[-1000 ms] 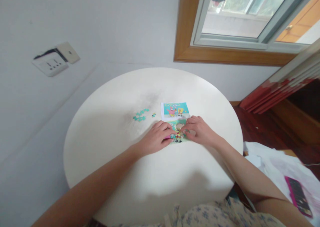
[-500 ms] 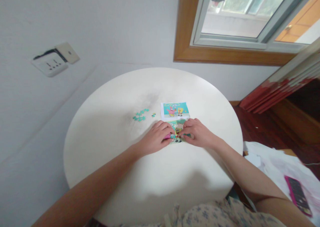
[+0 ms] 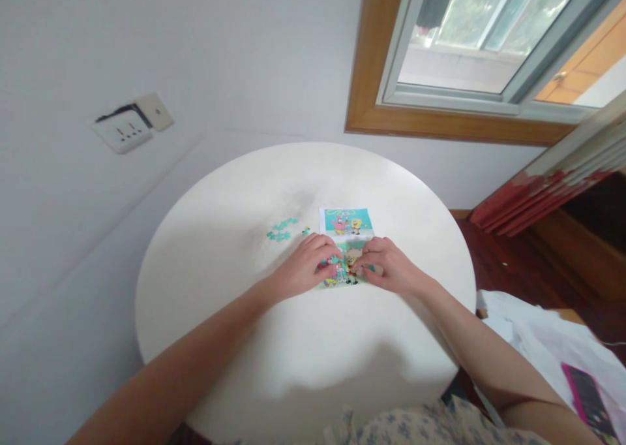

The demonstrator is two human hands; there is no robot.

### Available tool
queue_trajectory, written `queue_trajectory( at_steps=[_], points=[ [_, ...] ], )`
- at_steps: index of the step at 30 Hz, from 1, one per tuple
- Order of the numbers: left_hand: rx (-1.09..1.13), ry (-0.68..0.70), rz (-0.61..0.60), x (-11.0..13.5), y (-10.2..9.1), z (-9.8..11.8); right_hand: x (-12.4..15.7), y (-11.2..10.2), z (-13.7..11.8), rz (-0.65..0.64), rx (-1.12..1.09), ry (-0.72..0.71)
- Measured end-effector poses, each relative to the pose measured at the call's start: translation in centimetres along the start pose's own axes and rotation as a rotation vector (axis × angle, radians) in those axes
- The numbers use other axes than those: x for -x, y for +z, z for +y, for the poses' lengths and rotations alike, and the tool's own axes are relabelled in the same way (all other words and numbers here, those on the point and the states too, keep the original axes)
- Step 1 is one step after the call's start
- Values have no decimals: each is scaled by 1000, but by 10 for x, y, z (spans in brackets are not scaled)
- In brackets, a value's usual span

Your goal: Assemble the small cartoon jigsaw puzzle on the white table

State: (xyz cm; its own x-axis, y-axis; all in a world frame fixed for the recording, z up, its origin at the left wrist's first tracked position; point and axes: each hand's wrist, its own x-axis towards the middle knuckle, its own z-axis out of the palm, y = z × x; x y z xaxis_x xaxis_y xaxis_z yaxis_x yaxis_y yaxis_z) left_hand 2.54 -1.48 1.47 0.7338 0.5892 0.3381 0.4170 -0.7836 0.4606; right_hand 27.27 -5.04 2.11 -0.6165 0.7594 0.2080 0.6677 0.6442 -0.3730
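Note:
A small cartoon jigsaw puzzle (image 3: pixel 341 276), mostly joined, lies flat on the white table. My left hand (image 3: pixel 309 265) curls over its left side, with thumb and fingertips closed on the pieces. From the right, my right hand (image 3: pixel 388 265) presses its bent fingers and thumb onto the puzzle near the yellow figure. Both palms and fingers cover parts of the picture, so single pieces under the fingertips cannot be made out. Just beyond the puzzle lies a printed picture card (image 3: pixel 348 222) with a pink and a yellow figure.
Several loose green puzzle pieces (image 3: pixel 281 231) lie to the left on the round table (image 3: pixel 235 190), with a separate small piece (image 3: pixel 306 230) beside them. At lower right, a phone with a pink edge (image 3: pixel 589 399) rests on white sheeting (image 3: pixel 528 331). A wall socket (image 3: pixel 122 130) is at left.
The view has shifted slightly, so everything sits a little lower and most of it further right. My left fingers have shifted slightly, and more of the puzzle's lower left shows.

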Motion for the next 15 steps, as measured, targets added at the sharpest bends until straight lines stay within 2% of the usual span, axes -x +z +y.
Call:
queue_trajectory(
  at_steps=[4, 6, 10, 15],
  points=[
    [-60, -135, 253, 2, -38, -26, 0, 1, 4, -5, -5, -5],
    [-126, -210, 323, 8, -57, -45, 1, 2, 5, 10, -26, -5],
    [-255, -306, 334, 25, -77, -80, 0, 4, 9, 17, -117, -41],
    [-293, -298, 215, 39, -72, -107, -5, 0, 22, 126, -202, 20]
  ],
)
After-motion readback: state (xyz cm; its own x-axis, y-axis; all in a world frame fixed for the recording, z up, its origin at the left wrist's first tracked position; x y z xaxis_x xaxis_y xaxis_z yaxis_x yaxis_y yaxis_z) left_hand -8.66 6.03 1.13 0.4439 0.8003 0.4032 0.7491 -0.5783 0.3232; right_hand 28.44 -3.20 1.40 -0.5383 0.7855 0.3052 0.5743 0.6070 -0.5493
